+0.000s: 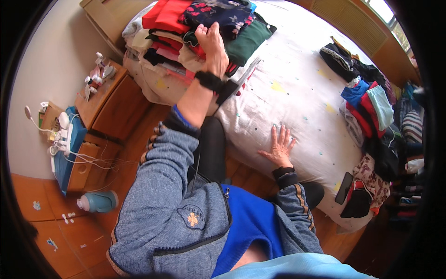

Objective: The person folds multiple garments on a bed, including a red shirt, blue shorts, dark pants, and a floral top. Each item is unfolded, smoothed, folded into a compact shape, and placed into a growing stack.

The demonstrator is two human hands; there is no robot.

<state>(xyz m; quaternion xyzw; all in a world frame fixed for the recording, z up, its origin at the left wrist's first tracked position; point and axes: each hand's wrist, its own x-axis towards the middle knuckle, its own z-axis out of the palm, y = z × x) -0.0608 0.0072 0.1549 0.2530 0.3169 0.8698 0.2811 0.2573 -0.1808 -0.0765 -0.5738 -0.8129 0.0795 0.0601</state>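
My left hand [212, 45], with a black fluffy band at its wrist, rests on a tall stack of folded clothes; its thumb is hidden. Under and beside its fingers lie a dark floral garment [217, 14] and a dark green folded garment [247, 43]. Red folded clothes [167, 15] are to its left, with white, pink and black layers below. Spread flat on the white patterned bed sheet [296, 104], nearer to me, my right hand [279, 144] has its fingers apart and holds nothing.
Along the bed's right side lie a blue garment [355, 93], a pale aqua one [380, 108], black clothes and a smartphone [344, 188]. At left stand a wooden nightstand [116, 101] with small bottles, a tangle of white cables [87, 158] and a blue bottle [99, 201].
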